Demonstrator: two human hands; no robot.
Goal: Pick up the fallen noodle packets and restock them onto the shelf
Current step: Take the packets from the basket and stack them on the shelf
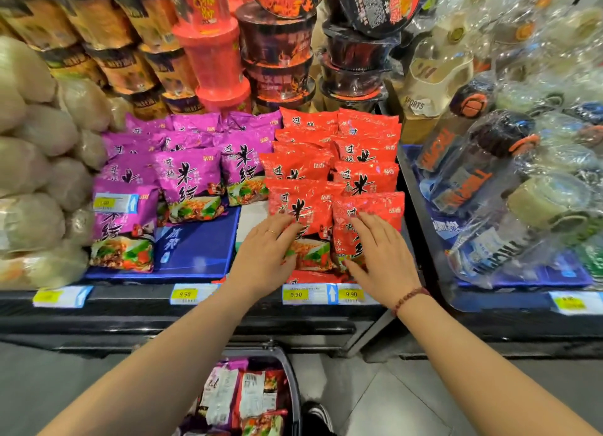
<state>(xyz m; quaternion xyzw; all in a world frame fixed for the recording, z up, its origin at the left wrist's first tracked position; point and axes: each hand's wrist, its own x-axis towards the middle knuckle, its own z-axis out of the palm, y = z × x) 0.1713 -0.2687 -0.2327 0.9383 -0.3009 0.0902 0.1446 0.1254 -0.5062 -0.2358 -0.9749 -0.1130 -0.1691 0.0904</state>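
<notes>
Our left hand (264, 253) and right hand (381, 256) lie flat, fingers straight, pressing red noodle packets (306, 204) into the shelf (130, 301) front row; next, we judge, comes reaching into the basket (294, 390) for more.

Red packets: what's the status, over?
Flat left hand and right hand press the front red packets on the shelf. Spare packets in the basket below. Nothing blocking.

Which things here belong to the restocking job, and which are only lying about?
Job: left hand, right hand, red packets, purple packets, basket, shelf.
Lying about: bowls, bottles, price tags.
</notes>
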